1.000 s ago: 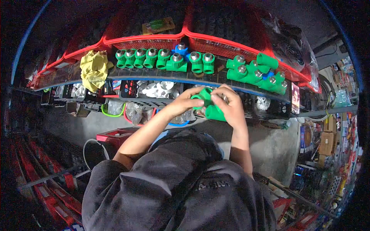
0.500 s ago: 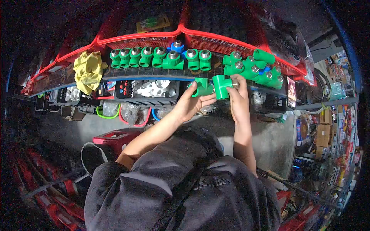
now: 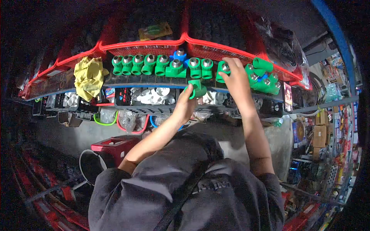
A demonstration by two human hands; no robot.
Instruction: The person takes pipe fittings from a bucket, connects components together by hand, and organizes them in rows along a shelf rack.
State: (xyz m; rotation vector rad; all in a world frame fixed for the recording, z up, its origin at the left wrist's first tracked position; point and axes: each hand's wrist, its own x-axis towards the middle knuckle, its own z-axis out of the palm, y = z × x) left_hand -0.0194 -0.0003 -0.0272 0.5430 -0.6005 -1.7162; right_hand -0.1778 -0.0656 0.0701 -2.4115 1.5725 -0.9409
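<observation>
My left hand [image 3: 185,105] grips a green plastic pipe tee [image 3: 199,89], holding it in front of the shelf edge. My right hand [image 3: 238,79] reaches to the shelf, with its fingers and thumb around another green pipe tee [image 3: 222,71] that has a metal insert facing up. To its left, several green fittings [image 3: 138,64] with metal inserts stand in a row, and a blue fitting [image 3: 180,55] sits behind them. A pile of green fittings [image 3: 266,79] lies to the right of my right hand, which partly hides it.
Red mesh baskets [image 3: 140,45] line the back of the shelf. A crumpled yellow cloth [image 3: 89,78] hangs over its front edge. Below are black crates [image 3: 144,106] of white fittings, small coloured baskets [image 3: 106,118], and a red stool-like object [image 3: 111,147] at lower left.
My right hand has moved up from beside the left hand to the shelf, and its tee is no longer beside the left one. My left hand still holds its tee, slightly further left.
</observation>
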